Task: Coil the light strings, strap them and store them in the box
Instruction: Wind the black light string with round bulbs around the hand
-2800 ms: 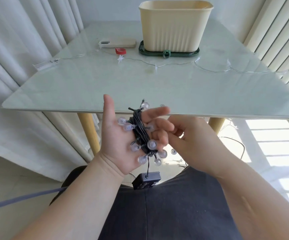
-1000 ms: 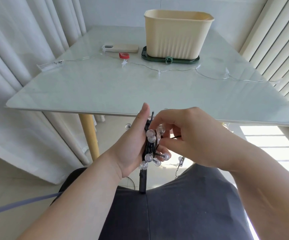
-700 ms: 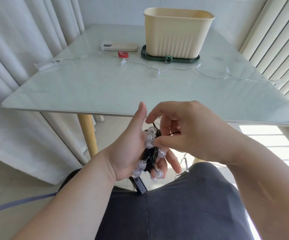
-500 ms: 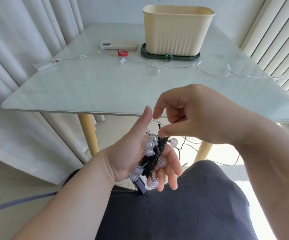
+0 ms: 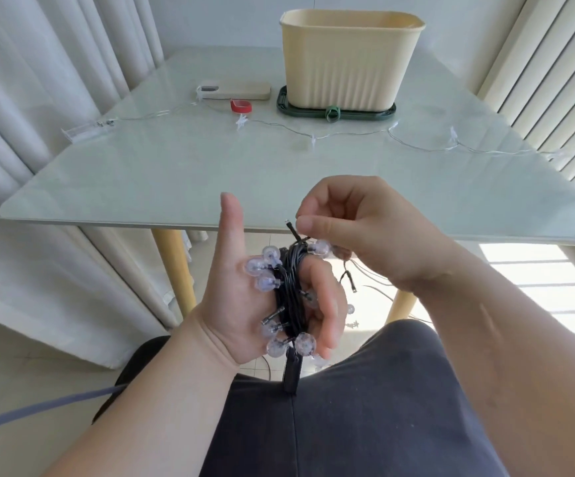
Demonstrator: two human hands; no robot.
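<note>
1. The black light string [image 5: 289, 290] is lying wound round the fingers of the left hand [image 5: 234, 304], with smooth, round, clear bulbs jutting out either side. A black pack [image 5: 291, 373] is hanging below the little finger.
2. The left hand is facing palm up, thumb upright, fingers curling round the coil.
3. The right hand [image 5: 375, 232] is pinching the stiff wire end between thumb and forefinger, just above the left forefinger.
4. Beyond the fingertips, on the glossy table [image 5: 141, 180], a thin clear light string [image 5: 313, 137] is lying uncoiled beside a red strap [image 5: 240, 105]. The ribbed cream box [image 5: 348, 60] is standing farthest.
</note>
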